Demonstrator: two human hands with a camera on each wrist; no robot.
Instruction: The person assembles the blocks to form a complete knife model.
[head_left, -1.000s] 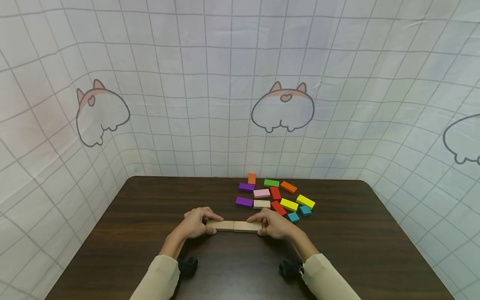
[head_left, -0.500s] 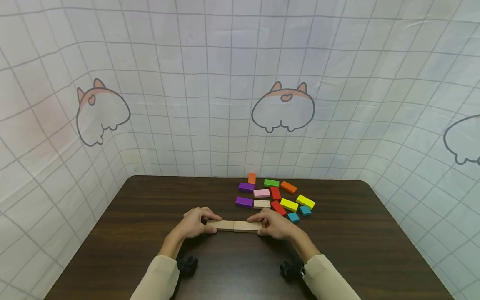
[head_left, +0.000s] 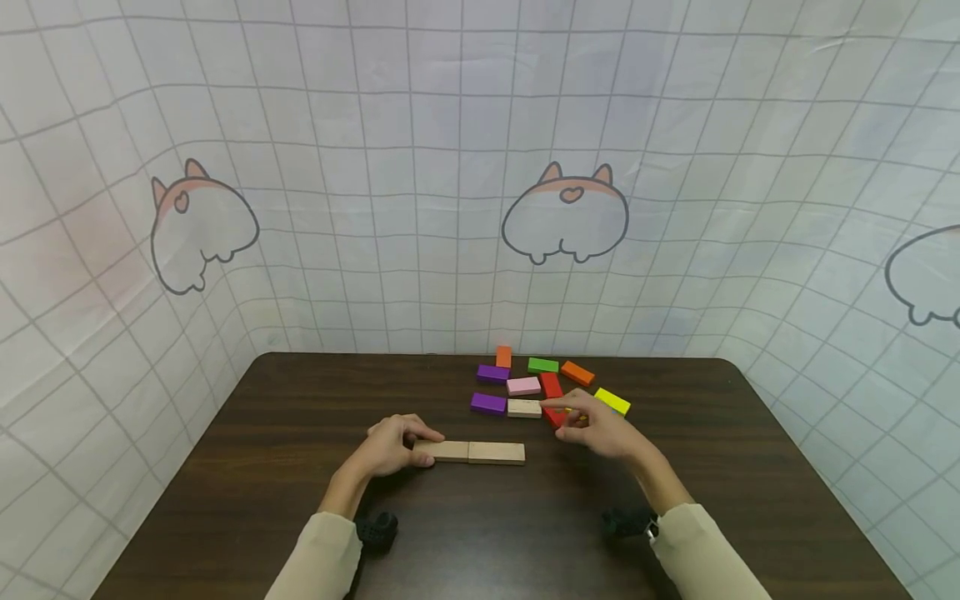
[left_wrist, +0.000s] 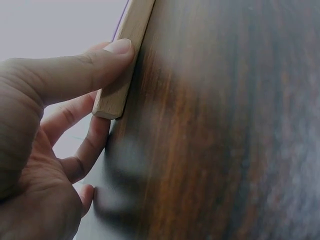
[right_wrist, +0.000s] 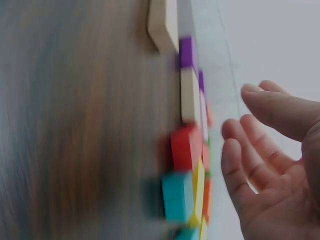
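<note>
Two plain wooden blocks lie end to end in a row on the dark table. My left hand (head_left: 392,446) pinches the left wooden block (head_left: 448,451) between thumb and fingers; the left wrist view shows the thumb on the near side of this block (left_wrist: 127,75). The right wooden block (head_left: 497,452) lies untouched, its left end against the other. Over the red blocks, my right hand (head_left: 600,425) hovers with fingers apart and nothing between them, as the right wrist view also shows. Its index fingertip is near a third plain wooden block (head_left: 523,408).
Around the right hand lie a red block (head_left: 551,384), a pink block (head_left: 523,387), a purple block (head_left: 488,404), a green block (head_left: 543,365), an orange block (head_left: 577,372) and a yellow block (head_left: 612,401). A teal block (right_wrist: 177,196) shows in the right wrist view. A gridded curtain (head_left: 420,208) surrounds the table.
My right hand has let go of the right wooden block and moved up and right over the coloured blocks. My left hand and the two-block row have stayed in place.
</note>
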